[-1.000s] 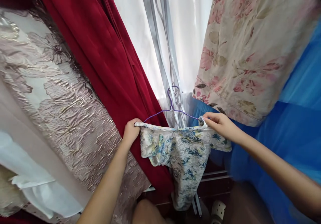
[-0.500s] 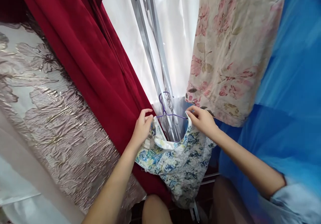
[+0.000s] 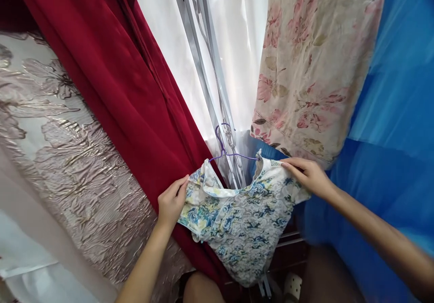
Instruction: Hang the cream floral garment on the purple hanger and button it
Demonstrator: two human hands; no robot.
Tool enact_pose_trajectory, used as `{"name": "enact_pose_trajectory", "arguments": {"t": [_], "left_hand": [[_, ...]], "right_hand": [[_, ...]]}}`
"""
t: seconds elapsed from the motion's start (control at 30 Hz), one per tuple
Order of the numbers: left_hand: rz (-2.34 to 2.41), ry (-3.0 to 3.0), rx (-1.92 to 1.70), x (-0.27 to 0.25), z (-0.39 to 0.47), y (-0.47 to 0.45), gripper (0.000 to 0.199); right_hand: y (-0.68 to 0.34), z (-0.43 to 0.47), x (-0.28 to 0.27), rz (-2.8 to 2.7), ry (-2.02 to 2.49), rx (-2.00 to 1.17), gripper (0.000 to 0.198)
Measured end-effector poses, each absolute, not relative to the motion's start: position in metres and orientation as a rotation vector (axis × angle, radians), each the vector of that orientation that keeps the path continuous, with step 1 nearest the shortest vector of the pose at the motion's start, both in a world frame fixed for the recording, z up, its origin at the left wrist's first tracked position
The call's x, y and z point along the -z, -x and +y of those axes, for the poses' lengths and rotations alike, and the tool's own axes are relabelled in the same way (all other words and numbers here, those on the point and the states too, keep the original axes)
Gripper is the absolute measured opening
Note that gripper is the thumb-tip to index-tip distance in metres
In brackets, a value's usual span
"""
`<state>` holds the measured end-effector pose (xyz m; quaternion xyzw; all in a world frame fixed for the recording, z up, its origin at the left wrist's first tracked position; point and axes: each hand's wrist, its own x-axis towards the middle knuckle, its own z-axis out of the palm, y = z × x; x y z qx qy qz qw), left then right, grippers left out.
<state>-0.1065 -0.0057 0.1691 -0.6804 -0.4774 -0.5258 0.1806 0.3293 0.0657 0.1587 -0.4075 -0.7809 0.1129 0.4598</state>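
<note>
A short-sleeved blouse [image 3: 240,221] with a blue, white and yellow pattern hangs on a thin purple hanger [image 3: 222,147]. The hanger's hook and part of its arms show above the neckline; the rest is inside the cloth. My left hand [image 3: 172,201] is closed, pinching the blouse's shoulder on the left. My right hand [image 3: 307,174] pinches the other shoulder between thumb and fingers. Between both hands the shoulders are stretched out sideways, and the neck opening faces up.
Grey metal rack poles [image 3: 203,54] stand behind the hanger, before a white curtain [image 3: 156,18]. A red garment [image 3: 129,108] and a shiny flower-textured cloth [image 3: 84,158] hang on the left. On the right are a pink-flowered beige garment [image 3: 305,68] and blue tulle [image 3: 389,167]. A white perforated shoe [image 3: 293,285] shows below.
Both hands have moved outward from the neckline to the shoulders, left hand leftward and down, right hand rightward. The blouse is spread wider, and more of the hanger's right arm shows.
</note>
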Motion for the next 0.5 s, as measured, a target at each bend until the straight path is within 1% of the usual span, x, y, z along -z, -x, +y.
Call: {"name": "enact_pose_trajectory", "arguments": {"t": [0.07, 0.13, 0.27, 0.37, 0.43, 0.5], "left_hand": [[-1.453, 1.891, 1.617, -0.168, -0.008, 0.103, 0.018], [-1.59, 1.874, 1.802, -0.169, -0.011, 0.099, 0.018], [-1.843, 1.813, 2.237, -0.181, -0.01, 0.093, 0.027], [-1.939, 1.69, 2.465, -0.195, -0.007, 0.092, 0.035], [-1.924, 1.671, 2.44, -0.201, -0.009, 0.093, 0.034], [-1.886, 1.718, 2.229, -0.198, -0.015, 0.096, 0.03]], "right_hand": [[-0.325, 0.069, -0.159, -1.899, 0.995, -0.173, 0.031], [-0.318, 0.072, -0.161, -1.887, 0.995, -0.142, 0.03], [-0.307, 0.071, -0.174, -1.781, 0.992, -0.324, 0.033], [-0.298, 0.064, -0.2, -1.648, 0.94, -0.328, 0.032], [-0.289, 0.057, -0.219, -1.61, 0.892, -0.306, 0.03], [-0.277, 0.046, -0.234, -1.629, 0.861, -0.35, 0.029]]}}
